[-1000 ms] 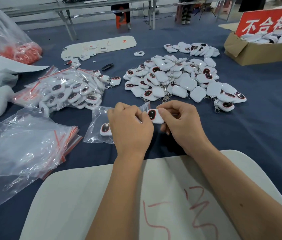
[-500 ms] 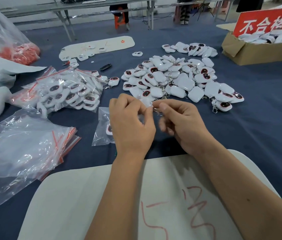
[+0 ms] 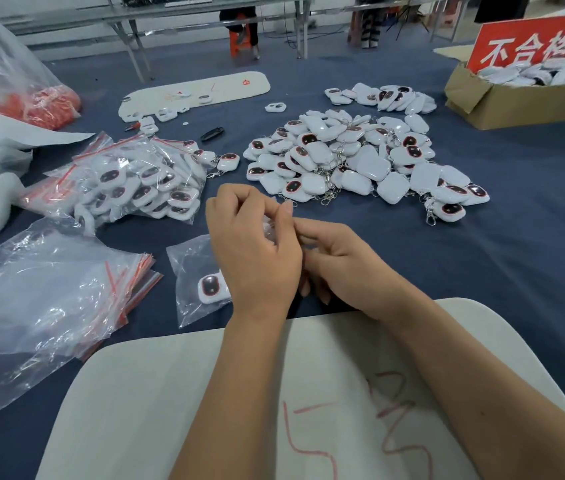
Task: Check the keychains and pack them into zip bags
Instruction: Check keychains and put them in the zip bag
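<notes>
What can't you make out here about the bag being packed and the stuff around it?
- Head view: the zip bag mouth, hidden behind the left hand and right hand.
- Whether a second keychain is going in: covered by the fingers.
- Cardboard box: cut off by the right edge.
- Red sign: partly cut off, blurred.

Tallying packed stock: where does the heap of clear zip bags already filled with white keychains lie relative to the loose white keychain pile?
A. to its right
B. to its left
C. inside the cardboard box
B: the filled clear zip bags lie left of the loose white keychain pile.
</notes>
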A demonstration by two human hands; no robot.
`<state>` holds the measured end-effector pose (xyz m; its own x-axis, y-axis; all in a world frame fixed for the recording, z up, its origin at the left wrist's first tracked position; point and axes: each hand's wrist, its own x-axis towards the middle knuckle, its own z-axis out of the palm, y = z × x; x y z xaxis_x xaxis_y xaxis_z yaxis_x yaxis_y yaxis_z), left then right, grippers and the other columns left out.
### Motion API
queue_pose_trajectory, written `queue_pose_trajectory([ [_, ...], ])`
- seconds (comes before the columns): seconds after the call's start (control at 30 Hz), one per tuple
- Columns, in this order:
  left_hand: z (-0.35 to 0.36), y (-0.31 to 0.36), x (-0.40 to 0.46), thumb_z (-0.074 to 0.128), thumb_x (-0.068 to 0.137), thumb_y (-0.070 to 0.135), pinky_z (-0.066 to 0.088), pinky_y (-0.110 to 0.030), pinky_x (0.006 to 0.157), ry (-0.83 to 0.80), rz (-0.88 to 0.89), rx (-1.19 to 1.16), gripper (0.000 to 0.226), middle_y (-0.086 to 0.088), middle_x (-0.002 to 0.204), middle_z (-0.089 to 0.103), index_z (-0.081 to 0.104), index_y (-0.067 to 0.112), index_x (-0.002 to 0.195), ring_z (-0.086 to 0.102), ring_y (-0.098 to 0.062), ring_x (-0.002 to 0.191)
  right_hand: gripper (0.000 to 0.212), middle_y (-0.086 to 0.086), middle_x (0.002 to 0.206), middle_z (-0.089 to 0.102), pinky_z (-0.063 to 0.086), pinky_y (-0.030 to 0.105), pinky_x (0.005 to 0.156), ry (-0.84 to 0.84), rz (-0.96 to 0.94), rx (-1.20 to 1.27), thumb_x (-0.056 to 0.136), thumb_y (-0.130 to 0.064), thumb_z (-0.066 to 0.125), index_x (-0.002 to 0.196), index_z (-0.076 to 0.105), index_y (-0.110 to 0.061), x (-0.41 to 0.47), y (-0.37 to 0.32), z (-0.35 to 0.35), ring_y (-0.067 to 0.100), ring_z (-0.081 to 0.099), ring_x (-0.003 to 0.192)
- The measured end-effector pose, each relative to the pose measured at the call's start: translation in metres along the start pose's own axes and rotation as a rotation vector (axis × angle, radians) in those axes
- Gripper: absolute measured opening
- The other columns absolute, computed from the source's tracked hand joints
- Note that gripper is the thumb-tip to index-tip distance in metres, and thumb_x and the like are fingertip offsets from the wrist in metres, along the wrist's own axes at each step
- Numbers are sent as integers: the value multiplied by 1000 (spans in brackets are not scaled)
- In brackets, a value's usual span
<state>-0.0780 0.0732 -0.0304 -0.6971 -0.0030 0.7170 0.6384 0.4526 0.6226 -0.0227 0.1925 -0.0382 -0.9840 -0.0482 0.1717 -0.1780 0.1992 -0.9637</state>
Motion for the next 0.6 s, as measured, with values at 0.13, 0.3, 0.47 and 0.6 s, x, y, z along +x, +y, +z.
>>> queue_pose_trajectory([
  [0.13, 0, 3, 0, 71, 91, 5, 38, -18, 74, -30, 55, -103, 20, -1, 92, 51, 60, 5, 74, 53, -24, 85, 43, 8, 111, 76, 46, 27, 49, -50, 5, 187, 102, 1, 45, 136, 66, -14, -1, -1, -11, 20, 62, 83],
  [0.3, 4, 5, -2, 73, 92, 5, 39, -23, 80, -39, 103, -114, 16, -5, 91, 59, 66, 3, 78, 55, -26, 88, 30, 19, 73, 69, 42, 27, 48, 123, -9, 56, 104, 0, 49, 104, 75, -15, 2, 4, 3, 23, 56, 55],
  [0.47, 8, 3, -4, 75, 92, 14, 37, -24, 78, -62, 48, -39, 16, -4, 90, 62, 69, 7, 79, 53, -25, 87, 34, -9, 65, 65, 52, 36, 59, 273, 39, -315, 94, 7, 48, 88, 72, -16, 5, 6, 2, 13, 60, 59],
  [0.6, 12, 5, -7, 74, 93, 18, 34, -23, 78, -84, 16, -18, 18, -4, 90, 61, 68, 8, 79, 51, -24, 88, 30, 3, 62, 65, 49, 32, 55, 316, 41, -326, 86, 10, 47, 81, 74, -2, 4, 1, 4, 14, 56, 54],
])
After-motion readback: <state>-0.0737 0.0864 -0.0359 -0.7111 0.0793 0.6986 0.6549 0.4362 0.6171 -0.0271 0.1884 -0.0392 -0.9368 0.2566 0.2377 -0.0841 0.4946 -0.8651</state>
